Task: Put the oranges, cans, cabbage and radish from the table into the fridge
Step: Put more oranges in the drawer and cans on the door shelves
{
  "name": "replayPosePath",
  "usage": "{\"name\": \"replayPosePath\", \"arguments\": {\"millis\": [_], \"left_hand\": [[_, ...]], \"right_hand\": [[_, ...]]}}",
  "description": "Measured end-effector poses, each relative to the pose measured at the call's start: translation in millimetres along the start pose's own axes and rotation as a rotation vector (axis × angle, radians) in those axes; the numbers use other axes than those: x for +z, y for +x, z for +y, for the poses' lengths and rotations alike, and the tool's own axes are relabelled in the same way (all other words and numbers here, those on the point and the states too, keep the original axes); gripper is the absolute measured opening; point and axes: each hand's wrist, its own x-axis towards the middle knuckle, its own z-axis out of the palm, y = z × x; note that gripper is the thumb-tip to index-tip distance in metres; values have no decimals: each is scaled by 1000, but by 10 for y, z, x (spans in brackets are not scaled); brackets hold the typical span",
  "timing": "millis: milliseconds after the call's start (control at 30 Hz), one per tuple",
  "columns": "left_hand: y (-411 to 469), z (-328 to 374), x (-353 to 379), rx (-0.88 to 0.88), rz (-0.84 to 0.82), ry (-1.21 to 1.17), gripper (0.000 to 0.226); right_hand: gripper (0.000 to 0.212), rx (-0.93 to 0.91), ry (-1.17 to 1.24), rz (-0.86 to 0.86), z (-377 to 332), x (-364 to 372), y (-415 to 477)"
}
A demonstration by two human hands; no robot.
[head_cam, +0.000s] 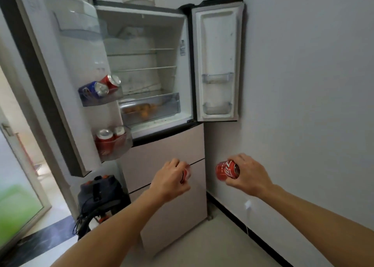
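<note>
The left hand grips a red can. The right hand grips another red can, near the open fridge.

Bare fridge shelves; both left-door bins crowded with cans.

An open fridge with both upper doors swung wide. The left door's middle bin holds a blue can and a red can, both leaning. Its lower bin holds two upright red cans. The wire shelves inside are bare. The clear drawer below holds orange, rounded items, probably oranges, blurred through the plastic. The right door's bins look bare.
</note>
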Motion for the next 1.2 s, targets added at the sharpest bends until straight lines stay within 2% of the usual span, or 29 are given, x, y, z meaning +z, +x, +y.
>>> {"name": "replayPosePath", "arguments": {"millis": [233,533,667,833,967,1200], "left_hand": [[1406,-120,462,90,66,-77,56],[3324,-341,891,84,182,-127,60],[3975,-459,986,62,266,-149,58],[4655,-620,1110,71,283,-152,62],[5086,-819,1233,97,262,-148,62],[5535,-1176,1480,157,188,-149,61]], "right_hand": [[74,108,-19,65,817,72,917],[70,75,62,192,1706,164,2795],[68,35,95,269,1870,164,3572],[70,12,113,279,2012,266,4225],[69,-12,104,289,2077,383,4625],[68,25,76,210,2150,708,5020]]}}
